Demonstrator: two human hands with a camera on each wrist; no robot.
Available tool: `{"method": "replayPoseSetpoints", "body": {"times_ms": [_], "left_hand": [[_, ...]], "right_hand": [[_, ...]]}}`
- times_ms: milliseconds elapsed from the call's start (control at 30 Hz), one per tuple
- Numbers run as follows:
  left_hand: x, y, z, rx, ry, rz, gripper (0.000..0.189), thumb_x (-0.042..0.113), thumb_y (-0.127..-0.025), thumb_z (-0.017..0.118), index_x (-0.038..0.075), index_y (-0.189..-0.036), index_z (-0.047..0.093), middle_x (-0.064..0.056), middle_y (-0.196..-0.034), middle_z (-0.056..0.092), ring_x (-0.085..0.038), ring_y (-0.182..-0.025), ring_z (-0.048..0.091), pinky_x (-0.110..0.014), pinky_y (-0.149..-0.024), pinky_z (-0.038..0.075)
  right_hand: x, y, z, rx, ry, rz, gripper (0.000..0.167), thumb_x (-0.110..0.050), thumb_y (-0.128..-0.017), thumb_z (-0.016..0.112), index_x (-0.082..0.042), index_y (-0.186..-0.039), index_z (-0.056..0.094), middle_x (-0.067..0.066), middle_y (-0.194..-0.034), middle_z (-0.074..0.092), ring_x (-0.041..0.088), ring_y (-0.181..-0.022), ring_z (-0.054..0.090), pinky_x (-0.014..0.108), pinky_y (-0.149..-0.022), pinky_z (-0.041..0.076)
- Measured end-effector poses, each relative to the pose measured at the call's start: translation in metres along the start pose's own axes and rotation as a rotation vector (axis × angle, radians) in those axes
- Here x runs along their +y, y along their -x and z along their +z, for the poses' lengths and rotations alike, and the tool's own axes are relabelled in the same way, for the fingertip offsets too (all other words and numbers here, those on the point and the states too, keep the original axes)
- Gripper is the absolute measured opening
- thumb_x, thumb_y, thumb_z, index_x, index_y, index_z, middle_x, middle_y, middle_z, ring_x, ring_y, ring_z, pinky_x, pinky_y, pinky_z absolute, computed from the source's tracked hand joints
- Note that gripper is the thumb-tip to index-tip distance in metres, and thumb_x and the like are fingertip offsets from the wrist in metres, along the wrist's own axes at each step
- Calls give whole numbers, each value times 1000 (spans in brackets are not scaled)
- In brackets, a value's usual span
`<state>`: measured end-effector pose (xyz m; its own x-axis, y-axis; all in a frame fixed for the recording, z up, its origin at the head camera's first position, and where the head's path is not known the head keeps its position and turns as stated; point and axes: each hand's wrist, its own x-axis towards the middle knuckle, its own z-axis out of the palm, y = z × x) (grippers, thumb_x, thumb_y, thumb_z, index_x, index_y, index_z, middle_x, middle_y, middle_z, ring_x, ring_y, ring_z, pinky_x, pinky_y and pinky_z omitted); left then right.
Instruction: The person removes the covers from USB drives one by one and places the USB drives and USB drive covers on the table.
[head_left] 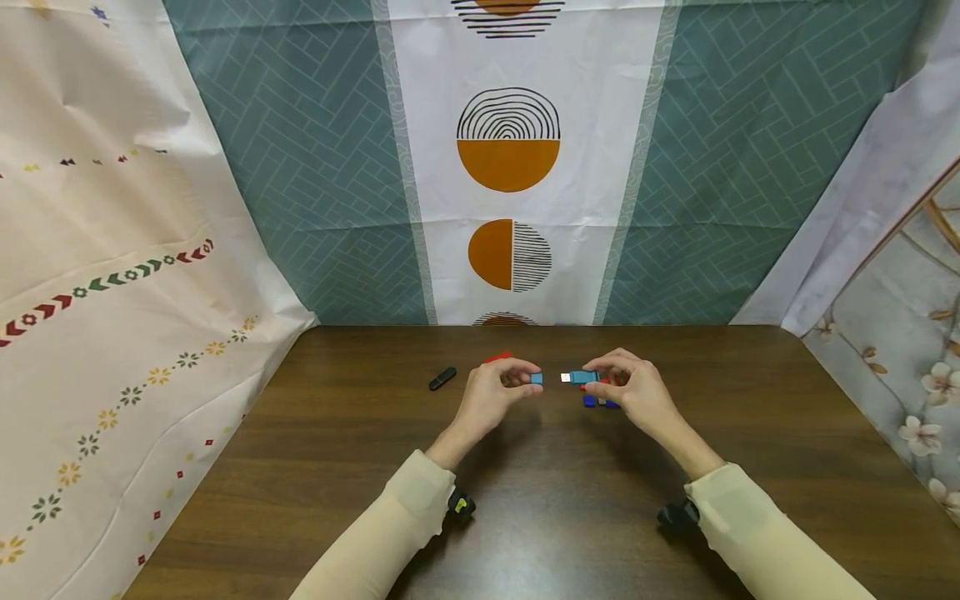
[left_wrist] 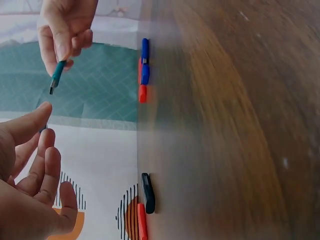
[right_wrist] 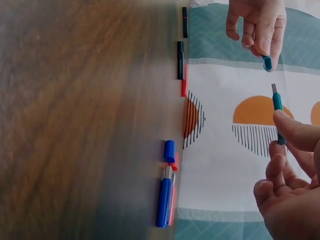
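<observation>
Above the table, my left hand pinches a small teal-blue USB stick cap between thumb and finger. The cap's open end shows in the right wrist view. My right hand holds a teal-blue USB flash drive by its body, pinched between thumb and fingers. Its bare metal plug points left toward the cap. Cap and drive are apart, with a short gap between them. In the left wrist view the left fingers hide most of the cap.
On the wooden table, a black USB stick lies left of the hands, with a red one near it. Behind the right hand lie an uncapped blue USB stick, its blue cap and red pieces. Patterned cloth hangs behind.
</observation>
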<state>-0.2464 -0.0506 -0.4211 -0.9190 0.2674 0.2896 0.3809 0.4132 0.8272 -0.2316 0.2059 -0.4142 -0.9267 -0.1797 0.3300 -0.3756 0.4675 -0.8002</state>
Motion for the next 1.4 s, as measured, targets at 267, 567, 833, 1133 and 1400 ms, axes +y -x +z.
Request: {"method": "replayPoseSetpoints", "body": {"times_ms": [267,567,833,1133,1400], "left_hand": [[1,1,4,-16,30,-18,23,16,-87,86,13,-109,80,5,-89,71,-10,-81,64,-26,-75,55],[3,3,12,-26,37,-30,22,16,-87,86,13,-108,80,7,-88,70,-8,-80,62,-25,-74,53],[9,5,24,-48,60,-60,23,19,-87,87,11,-107,80,7,-85,69,-7,-76,61,-23,-70,51],[9,5,40,-77,87,-100,22,17,-88,86,11,-107,80,7,-84,69,-6,-74,61,-23,-69,51],[6,5,48,-99,46,-119,18,15,-88,86,12,-105,80,8,-82,70,-3,-71,62,-22,-65,51]], "right_hand": [[1,2,-5,-12,5,12,26,-10,-88,84,-2,-112,77,12,-97,64,19,-76,47,26,-61,39],[10,5,-10,-22,20,9,23,-7,-87,85,-5,-109,78,10,-92,60,18,-73,46,26,-60,38],[24,11,-19,-27,69,21,24,-8,-86,85,-6,-108,78,6,-91,61,18,-76,49,27,-63,40],[31,15,-29,-48,84,9,22,-8,-87,84,-6,-108,78,5,-86,58,16,-73,49,27,-61,39],[34,16,-37,-113,57,83,28,-11,-87,85,-1,-112,76,6,-86,57,18,-75,47,28,-61,38]]}}
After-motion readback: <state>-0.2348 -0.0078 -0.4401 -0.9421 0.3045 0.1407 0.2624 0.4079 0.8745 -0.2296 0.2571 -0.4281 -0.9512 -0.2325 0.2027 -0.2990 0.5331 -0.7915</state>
